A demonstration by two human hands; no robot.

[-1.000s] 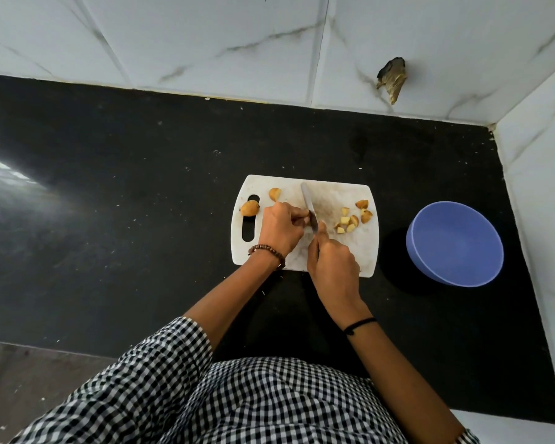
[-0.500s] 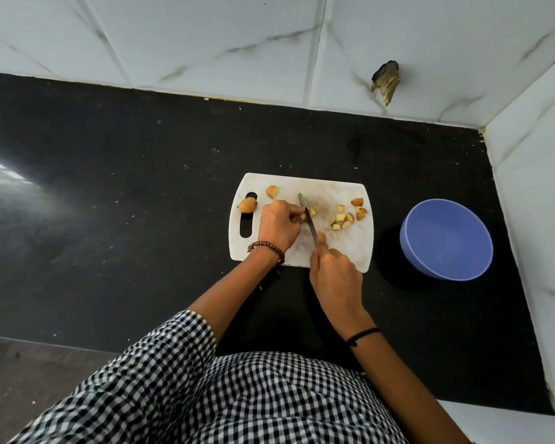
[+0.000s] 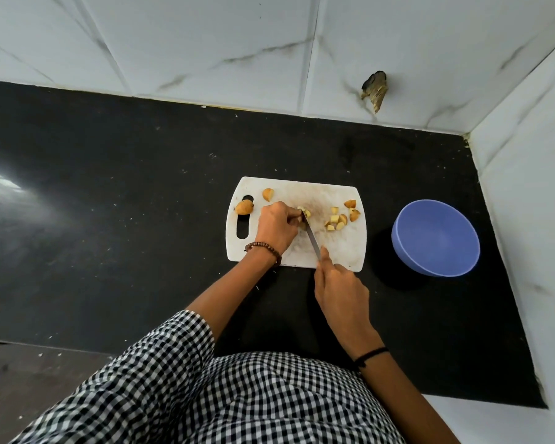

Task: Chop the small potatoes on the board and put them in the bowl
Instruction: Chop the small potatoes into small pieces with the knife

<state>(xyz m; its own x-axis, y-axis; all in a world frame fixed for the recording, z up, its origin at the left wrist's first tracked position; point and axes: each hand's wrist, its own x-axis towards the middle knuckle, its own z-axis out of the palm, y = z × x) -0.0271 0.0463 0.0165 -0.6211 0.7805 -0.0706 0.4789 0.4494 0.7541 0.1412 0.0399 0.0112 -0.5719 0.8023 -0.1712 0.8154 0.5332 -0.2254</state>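
A white cutting board (image 3: 337,251) lies on the black counter. My left hand (image 3: 275,228) pins a small potato piece (image 3: 304,213) at its fingertips. My right hand (image 3: 340,285) grips a knife (image 3: 311,238), forefinger along the spine, the blade tip at that piece. Several chopped pieces (image 3: 340,217) lie at the board's right. A whole small potato (image 3: 244,207) rests by the handle slot at the left, with a half piece (image 3: 268,194) close by. An empty blue bowl (image 3: 436,237) stands to the right of the board.
The black counter (image 3: 125,219) stretches far to the left. White marble-look tiled walls close the back and the right side (image 3: 526,187). A brown broken patch (image 3: 375,91) shows on the back wall. My checked shirt fills the bottom of the view.
My right hand has drawn the knife back toward me, so the blade tip now sits at the potato piece. A cut piece shows at my left fingertips.
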